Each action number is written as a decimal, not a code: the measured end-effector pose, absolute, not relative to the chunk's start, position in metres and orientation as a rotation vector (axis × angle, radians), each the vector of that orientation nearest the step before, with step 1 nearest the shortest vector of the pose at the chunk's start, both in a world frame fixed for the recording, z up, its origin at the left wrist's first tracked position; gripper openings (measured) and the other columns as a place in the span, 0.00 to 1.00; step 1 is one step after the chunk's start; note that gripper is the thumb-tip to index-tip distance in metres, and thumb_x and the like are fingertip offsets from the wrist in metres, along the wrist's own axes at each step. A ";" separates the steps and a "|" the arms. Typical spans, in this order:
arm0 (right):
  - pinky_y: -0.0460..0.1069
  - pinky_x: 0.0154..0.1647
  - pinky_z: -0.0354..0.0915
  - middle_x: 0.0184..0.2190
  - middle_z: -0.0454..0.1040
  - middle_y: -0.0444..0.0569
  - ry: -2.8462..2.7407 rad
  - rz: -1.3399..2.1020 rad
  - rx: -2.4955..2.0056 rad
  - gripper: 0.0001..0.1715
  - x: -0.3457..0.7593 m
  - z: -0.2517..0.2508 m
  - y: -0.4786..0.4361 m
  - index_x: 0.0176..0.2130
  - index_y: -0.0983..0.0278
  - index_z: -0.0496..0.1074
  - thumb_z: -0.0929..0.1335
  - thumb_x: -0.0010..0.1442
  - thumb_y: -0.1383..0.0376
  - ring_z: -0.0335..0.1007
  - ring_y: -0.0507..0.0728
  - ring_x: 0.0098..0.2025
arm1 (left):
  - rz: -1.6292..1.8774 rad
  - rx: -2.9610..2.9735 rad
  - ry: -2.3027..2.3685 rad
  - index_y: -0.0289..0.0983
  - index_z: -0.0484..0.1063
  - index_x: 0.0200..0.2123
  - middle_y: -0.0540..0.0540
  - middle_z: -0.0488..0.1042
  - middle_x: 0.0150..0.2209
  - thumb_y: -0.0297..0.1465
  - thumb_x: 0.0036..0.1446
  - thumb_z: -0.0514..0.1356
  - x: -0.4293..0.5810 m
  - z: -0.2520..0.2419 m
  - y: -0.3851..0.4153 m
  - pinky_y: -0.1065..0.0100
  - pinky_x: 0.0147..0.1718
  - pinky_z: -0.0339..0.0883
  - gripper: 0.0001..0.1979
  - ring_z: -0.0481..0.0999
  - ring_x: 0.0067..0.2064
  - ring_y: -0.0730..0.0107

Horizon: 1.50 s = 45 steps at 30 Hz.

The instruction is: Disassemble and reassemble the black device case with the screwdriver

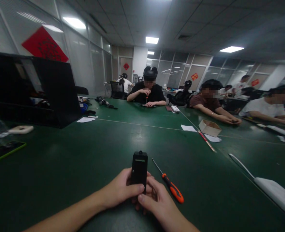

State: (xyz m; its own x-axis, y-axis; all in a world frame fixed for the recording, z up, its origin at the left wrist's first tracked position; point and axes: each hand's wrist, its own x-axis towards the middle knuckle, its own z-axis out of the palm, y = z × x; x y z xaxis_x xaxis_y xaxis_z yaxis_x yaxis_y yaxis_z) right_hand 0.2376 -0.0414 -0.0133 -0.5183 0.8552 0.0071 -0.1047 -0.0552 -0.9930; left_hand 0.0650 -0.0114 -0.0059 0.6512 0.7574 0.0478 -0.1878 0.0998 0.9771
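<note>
A black rectangular device (139,170) with a small slot near its top end stands tilted up between my hands. My left hand (123,188) wraps round its left side, thumb lying across the lower front. Round the lower right edge are the fingers of my right hand (156,196), its thumb near the bottom end; some fingertips are hidden behind the device. To the right of it, a screwdriver (173,188) with an orange and black handle lies on the green table (84,177), its shaft pointing up and left.
A large black monitor (57,93), a green-edged phone (7,153) and a clear container are at left. On the right lie a white power strip (277,193), an open box (210,128) and papers. Several people sit around the table and beyond.
</note>
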 end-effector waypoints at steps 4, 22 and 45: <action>0.45 0.27 0.61 0.30 0.72 0.46 -1.720 1.425 -1.027 0.21 0.240 -0.008 -0.041 0.49 0.66 0.70 0.68 0.63 0.53 0.67 0.51 0.27 | 0.853 1.324 0.598 0.30 0.72 0.49 0.34 0.78 0.45 0.46 0.53 0.65 0.063 -0.005 -0.009 0.61 0.45 0.70 0.28 0.78 0.44 0.57; 0.53 0.41 0.68 0.39 0.74 0.52 -2.163 0.294 -1.394 0.13 0.293 0.021 -0.032 0.48 0.63 0.72 0.63 0.67 0.63 0.73 0.59 0.39 | 1.028 0.934 0.697 0.36 0.64 0.50 0.50 0.71 0.35 0.31 0.48 0.70 0.070 -0.009 0.007 0.71 0.30 0.62 0.27 0.69 0.29 0.77; 0.53 0.40 0.68 0.35 0.78 0.51 -2.038 0.610 -1.235 0.14 0.276 0.030 -0.048 0.43 0.60 0.79 0.65 0.64 0.61 0.73 0.59 0.36 | 1.122 1.518 1.150 0.33 0.72 0.37 0.46 0.76 0.32 0.37 0.47 0.69 0.053 -0.006 0.017 0.66 0.33 0.66 0.17 0.74 0.34 0.63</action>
